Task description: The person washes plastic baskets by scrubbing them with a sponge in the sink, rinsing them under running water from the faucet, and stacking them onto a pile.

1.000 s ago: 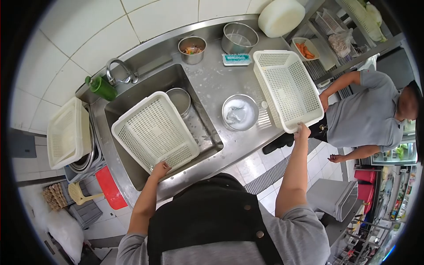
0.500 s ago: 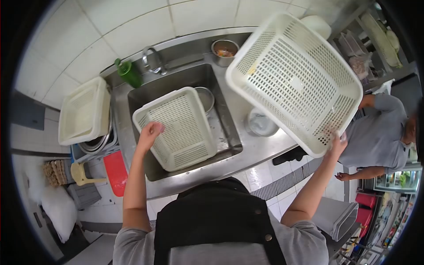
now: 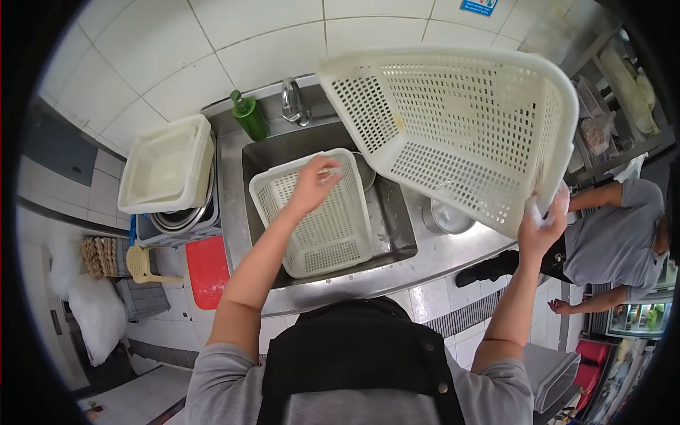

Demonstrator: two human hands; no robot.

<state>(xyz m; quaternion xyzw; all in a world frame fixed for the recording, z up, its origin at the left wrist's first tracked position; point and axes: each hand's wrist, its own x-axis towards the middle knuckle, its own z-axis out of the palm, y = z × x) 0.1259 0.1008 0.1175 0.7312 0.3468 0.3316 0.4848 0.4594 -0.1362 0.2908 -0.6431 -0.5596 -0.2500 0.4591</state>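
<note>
My right hand grips the rim of a large white perforated plastic basket, which is tilted and raised over the right side of the sink. Some white matter, perhaps foam, shows by the fingers. Inside the steel sink lies a smaller white perforated basket. Above it hovers my left hand, its fingers loosely curled and apart, with nothing plainly held. A round metal bowl is partly hidden behind the smaller basket. Below the large basket, a metal pot stands on the counter.
A green bottle and the faucet stand at the sink's back edge. On the left are stacked white baskets and a red board. A co-worker in a grey shirt stands at the right.
The large basket has tipped more upright and shifted left, now hiding the small pot of food scraps. My left hand has moved from the smaller basket's left side to above its upper middle.
</note>
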